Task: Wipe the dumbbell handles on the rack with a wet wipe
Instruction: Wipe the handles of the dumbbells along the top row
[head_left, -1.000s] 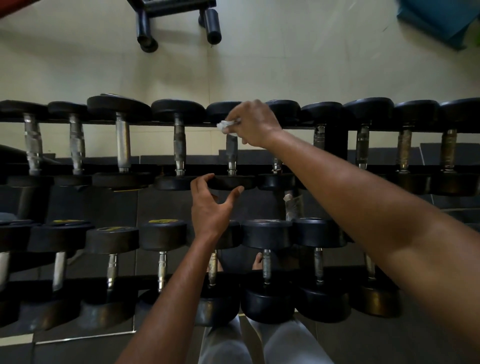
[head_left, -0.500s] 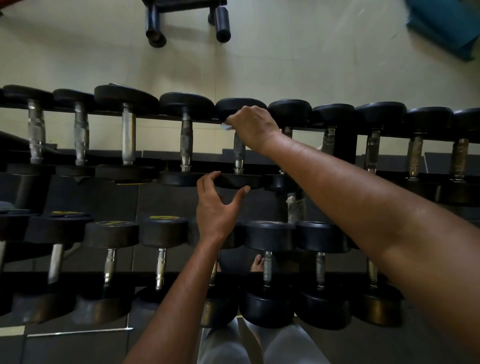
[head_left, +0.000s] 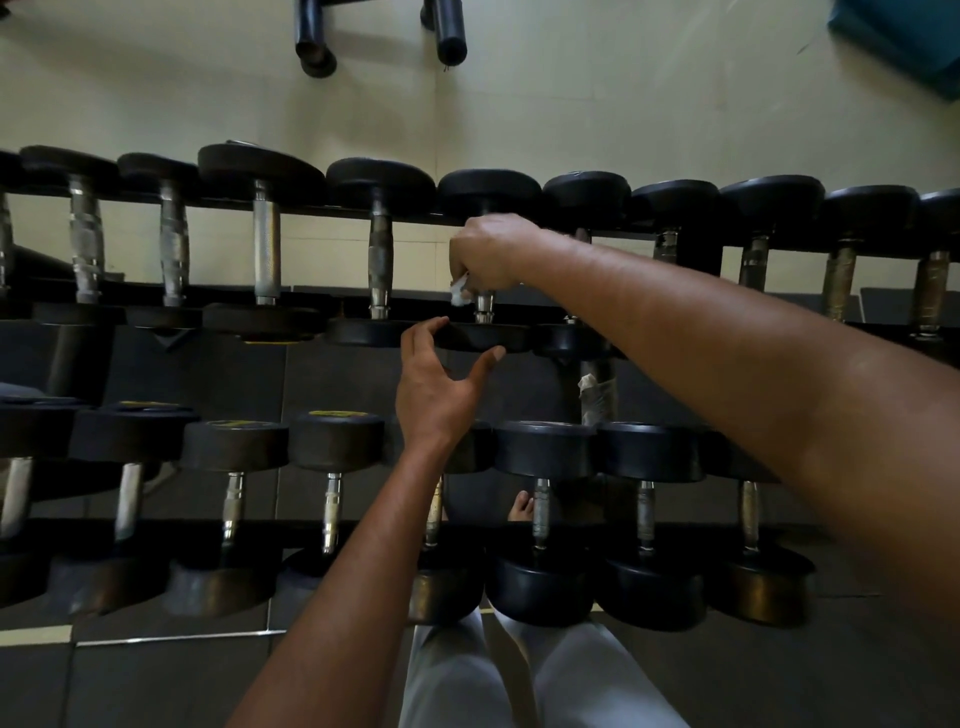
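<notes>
Currently the wet wipe (head_left: 459, 292) sits bunched in the right hand (head_left: 491, 257), whose fingers curl round the handle (head_left: 484, 304) of one dumbbell on the top row of the rack (head_left: 311, 208), near the handle's lower end; only a white scrap of wipe pokes out at the left of the fist. The left hand (head_left: 434, 387) is just below, fingers spread wide and relaxed, fingertips touching the rim of that dumbbell's near head (head_left: 480, 336), apparently steadying it, gripping nothing. Progress judgement: mid-task, one top-row handle being wiped; nothing shows which other handles are done, since none looks visibly wet or cleaner. Handles to the left look dull and worn, those to the far right look rusty-brown. The whole lower row (head_left: 540, 452) looks untouched, so likely a lot remains. Labels: yellow markings on the tops of some lower-row heads (head_left: 337, 414), too blurred to read. No brand or weight numbers legible anywhere. A white scrap (head_left: 592, 387) clings to the rack upright, unreadable. Light trousers (head_left: 519, 675) and a bare foot (head_left: 521, 506) show below.
</notes>
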